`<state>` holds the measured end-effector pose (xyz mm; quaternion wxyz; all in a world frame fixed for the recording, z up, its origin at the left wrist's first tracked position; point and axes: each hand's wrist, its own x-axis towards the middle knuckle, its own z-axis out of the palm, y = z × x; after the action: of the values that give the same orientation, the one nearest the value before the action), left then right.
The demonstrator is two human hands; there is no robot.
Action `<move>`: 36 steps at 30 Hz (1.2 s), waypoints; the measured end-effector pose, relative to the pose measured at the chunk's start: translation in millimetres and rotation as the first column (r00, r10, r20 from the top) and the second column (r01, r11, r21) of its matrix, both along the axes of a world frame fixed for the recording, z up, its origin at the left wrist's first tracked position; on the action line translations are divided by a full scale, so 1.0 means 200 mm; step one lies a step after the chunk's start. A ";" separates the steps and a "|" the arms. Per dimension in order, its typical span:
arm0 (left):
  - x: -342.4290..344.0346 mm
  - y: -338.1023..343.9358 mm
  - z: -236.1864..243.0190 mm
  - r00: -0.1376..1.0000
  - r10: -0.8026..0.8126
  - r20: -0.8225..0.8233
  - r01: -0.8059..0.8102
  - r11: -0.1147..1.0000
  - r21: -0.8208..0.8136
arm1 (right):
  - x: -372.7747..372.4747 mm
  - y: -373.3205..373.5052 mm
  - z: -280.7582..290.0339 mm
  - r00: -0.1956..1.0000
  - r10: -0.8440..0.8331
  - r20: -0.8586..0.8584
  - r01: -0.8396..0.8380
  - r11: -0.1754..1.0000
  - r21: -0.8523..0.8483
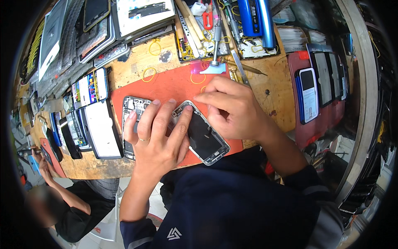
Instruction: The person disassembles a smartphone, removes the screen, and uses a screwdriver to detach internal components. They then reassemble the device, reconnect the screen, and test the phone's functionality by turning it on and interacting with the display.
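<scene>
An opened phone body with a silver rim and a black battery (204, 137) lies tilted on a red-orange mat (166, 88). To its left is another opened phone (129, 124) with inner parts exposed, largely covered by my left hand (159, 128). That hand is open, its fingers stretched across both phones, and one fingertip rests at the upper end of the silver-rimmed body. My right hand (232, 106) is closed just above this same corner, thumb and fingers curled together. Whatever the right fingers pinch, if anything, is too small to make out.
Tools fill a tray (203, 31) at the back, beside blue cylinders (258, 20). Stacked phone parts (83, 45) crowd the left. Phones lie on a red mat (296, 79) at right. Yellow rubber bands (149, 74) are scattered. Another person (72, 203) works at lower left.
</scene>
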<state>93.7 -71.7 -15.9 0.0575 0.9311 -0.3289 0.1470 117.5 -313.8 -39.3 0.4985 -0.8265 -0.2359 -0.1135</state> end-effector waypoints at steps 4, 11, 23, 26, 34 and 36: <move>0.01 0.01 0.00 1.000 -0.023 -0.003 0.023 0.999 0.036 | 0.00 0.00 -0.01 1.000 -0.002 -0.003 0.002 0.999 -0.033; 0.08 0.03 0.03 0.995 -0.093 -0.020 0.094 0.991 0.098 | -0.01 0.00 0.00 1.000 -0.008 0.018 0.009 0.998 -0.068; 0.10 0.08 0.08 0.969 -0.134 -0.207 0.150 0.987 0.062 | -0.01 -0.01 0.01 0.999 0.021 -0.037 -0.026 0.992 -0.125; 0.10 0.07 0.08 0.967 -0.141 -0.210 0.159 0.985 0.068 | -0.02 -0.01 0.01 0.999 0.020 -0.040 -0.026 0.990 -0.142; 0.14 0.09 0.10 0.945 -0.202 -0.256 0.222 0.974 0.053 | -0.02 0.00 0.01 0.999 0.018 -0.032 -0.022 0.990 -0.141; 0.15 0.09 0.11 0.942 -0.214 -0.258 0.233 0.971 0.046 | -0.02 0.00 0.01 0.999 0.014 -0.031 -0.019 0.989 -0.146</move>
<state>123.0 -54.3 5.1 0.0796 0.9003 -0.4279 0.0079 114.4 -314.2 -37.5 0.4407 -0.8605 -0.2430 -0.0794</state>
